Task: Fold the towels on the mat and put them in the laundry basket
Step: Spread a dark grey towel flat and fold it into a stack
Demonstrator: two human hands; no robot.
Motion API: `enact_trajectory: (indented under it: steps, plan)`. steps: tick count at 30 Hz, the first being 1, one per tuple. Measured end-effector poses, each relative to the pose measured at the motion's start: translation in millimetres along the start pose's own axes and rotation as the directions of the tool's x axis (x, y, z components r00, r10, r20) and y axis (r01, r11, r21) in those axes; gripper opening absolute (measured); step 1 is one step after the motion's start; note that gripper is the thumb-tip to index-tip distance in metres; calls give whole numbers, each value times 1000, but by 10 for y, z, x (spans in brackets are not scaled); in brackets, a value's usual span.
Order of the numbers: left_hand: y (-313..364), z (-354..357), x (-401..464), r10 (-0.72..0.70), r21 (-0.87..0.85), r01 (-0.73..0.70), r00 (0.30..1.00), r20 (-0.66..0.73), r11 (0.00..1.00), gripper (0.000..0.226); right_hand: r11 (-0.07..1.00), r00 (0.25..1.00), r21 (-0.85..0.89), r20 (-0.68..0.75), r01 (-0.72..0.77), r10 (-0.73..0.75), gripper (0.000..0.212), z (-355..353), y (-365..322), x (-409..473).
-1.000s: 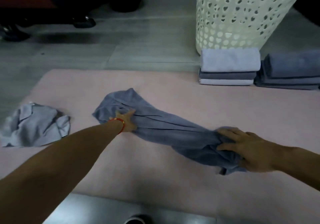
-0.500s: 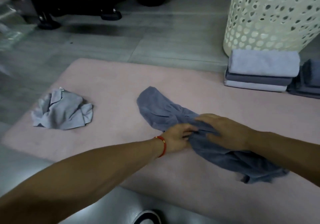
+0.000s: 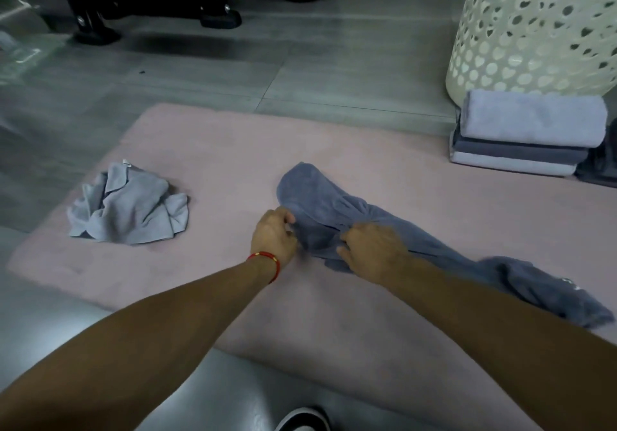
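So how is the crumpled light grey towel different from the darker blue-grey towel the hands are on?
The crumpled light grey towel is paler; the darker blue-grey towel is deeper in colour. The light one sits bunched in a heap, while the dark one lies stretched in a long strip. Nobody touches the light one; the left hand and right hand both grip the dark one. Both lie unfolded on the pink mat.

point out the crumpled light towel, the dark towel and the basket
light towel (image 3: pixel 128 210), head view, middle of the crumpled heap
dark towel (image 3: pixel 312 193), head view, bare far end beyond the hands
basket (image 3: pixel 534 26), head view, its perforated wall
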State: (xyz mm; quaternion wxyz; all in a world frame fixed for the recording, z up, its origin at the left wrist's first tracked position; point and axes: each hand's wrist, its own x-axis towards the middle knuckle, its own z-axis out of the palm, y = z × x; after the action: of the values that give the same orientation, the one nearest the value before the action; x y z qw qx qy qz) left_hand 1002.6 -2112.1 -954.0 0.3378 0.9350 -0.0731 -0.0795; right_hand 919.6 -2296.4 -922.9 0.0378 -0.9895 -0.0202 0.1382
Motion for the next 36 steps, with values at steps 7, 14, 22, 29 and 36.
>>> enact_trajectory:
  steps: [7, 14, 22, 29, 36]
  plan:
    - [51, -113, 598, 125, 62, -128, 991, 43, 990, 34, 584, 920, 811, -253, 32, 300, 26, -123, 297, -428]
    - [254, 93, 922, 110, -9, -113, 941, 321, 994, 55, 226, 931, 971, -12, -76, 366, 48, 115, 892, -1313]
    - [525, 432, 640, 287, 119, -310, 941, 178, 943, 33, 280, 684, 957, -157, -72, 712, 35, -304, 1587, -1901]
    - [1164, 154, 671, 494, -5, -496, 864, 95, 868, 5, 170, 596, 985, -143, 12, 790, 31, -1241, 2352, -2079]
    - [2292, -240, 688, 392, -549, -233, 900, 190, 803, 23, 89, 621, 996, -85, 25, 779, 27, -2189, 2840, -2413]
